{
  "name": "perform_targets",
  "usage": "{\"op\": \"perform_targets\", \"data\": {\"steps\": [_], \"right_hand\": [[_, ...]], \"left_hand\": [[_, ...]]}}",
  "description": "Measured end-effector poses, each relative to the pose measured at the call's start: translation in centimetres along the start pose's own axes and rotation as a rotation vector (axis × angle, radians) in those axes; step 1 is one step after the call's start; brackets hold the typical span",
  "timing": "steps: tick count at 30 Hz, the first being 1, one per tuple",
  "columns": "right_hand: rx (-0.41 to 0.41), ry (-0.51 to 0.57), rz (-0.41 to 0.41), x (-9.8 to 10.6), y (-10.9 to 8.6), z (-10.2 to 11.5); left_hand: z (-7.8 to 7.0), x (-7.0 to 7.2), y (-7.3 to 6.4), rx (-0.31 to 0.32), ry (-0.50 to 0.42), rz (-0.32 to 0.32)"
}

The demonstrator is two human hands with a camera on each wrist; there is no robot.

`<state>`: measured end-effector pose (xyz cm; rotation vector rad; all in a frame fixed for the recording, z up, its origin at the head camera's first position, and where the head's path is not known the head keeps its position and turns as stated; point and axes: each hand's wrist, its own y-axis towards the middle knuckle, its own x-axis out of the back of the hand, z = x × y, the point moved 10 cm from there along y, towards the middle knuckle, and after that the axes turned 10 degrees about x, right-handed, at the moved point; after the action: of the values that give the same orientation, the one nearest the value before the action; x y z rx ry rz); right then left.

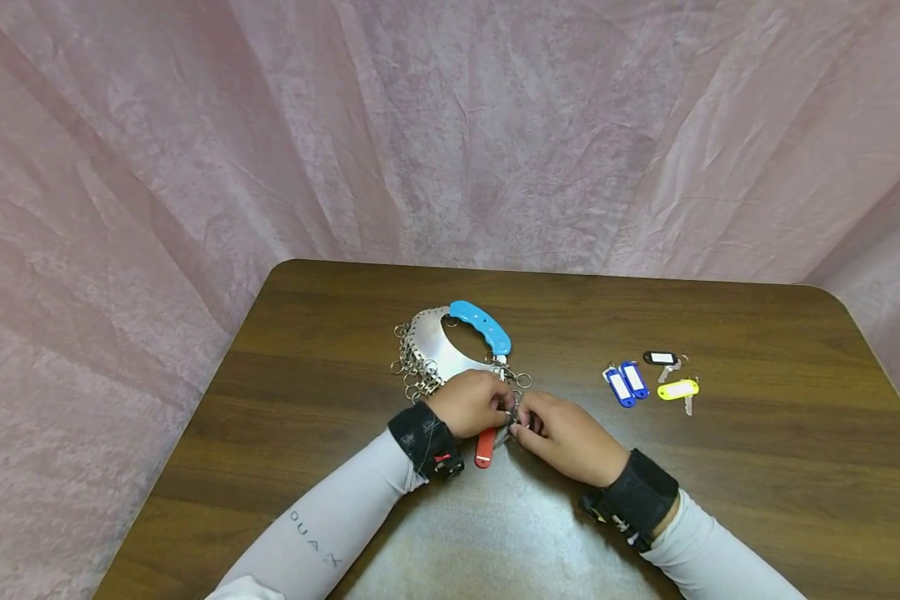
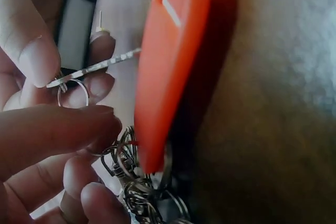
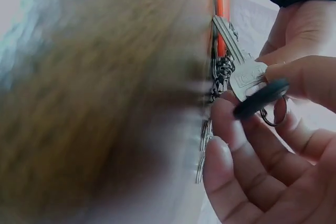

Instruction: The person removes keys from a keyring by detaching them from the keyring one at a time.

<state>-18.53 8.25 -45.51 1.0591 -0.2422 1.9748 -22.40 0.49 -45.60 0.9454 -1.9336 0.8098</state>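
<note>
In the head view, a metal crescent-shaped key holder (image 1: 429, 335) with a blue handle (image 1: 482, 323) lies on the table, hung with many split rings (image 1: 417, 379). Below it a flat red plastic piece (image 1: 484, 448) points toward the person. My right hand (image 1: 570, 437) pinches a silver key (image 3: 247, 80) between thumb and fingers. A black key tag (image 2: 76, 30) hangs with that key on a small ring (image 2: 79, 94). Close beside it, my left hand (image 1: 468, 404) has curled fingers that pinch a split ring (image 2: 107, 156) at the holder's cluster, partly hidden behind its fingertips.
To the right on the wooden table (image 1: 765, 433) lie two blue key tags (image 1: 619, 388), a black key tag (image 1: 660, 357) and a yellow key tag (image 1: 678, 389), with small keys beside them. A pink curtain (image 1: 495, 142) hangs behind the table's far edge.
</note>
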Motion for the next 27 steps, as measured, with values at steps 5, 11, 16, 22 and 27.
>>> {"op": "perform_targets", "data": {"steps": [5,11,16,22,27], "right_hand": [[-0.001,0.011,-0.039,0.5,0.0,0.1],[-0.030,0.060,-0.073,0.8,0.0,-0.1],[-0.057,0.131,-0.095,1.0,0.1,-0.2],[-0.093,0.123,-0.128,1.4,0.0,-0.4],[-0.097,0.092,-0.151,1.9,0.1,-0.5]], "left_hand": [[-0.3,0.1,-0.1,-0.014,-0.016,-0.003],[-0.4,0.5,-0.3,-0.015,-0.049,-0.011],[-0.4,1.2,-0.4,0.016,-0.097,-0.018],[-0.2,1.7,-0.5,0.040,-0.121,-0.016],[-0.4,2.0,-0.5,0.028,-0.103,-0.025]]}}
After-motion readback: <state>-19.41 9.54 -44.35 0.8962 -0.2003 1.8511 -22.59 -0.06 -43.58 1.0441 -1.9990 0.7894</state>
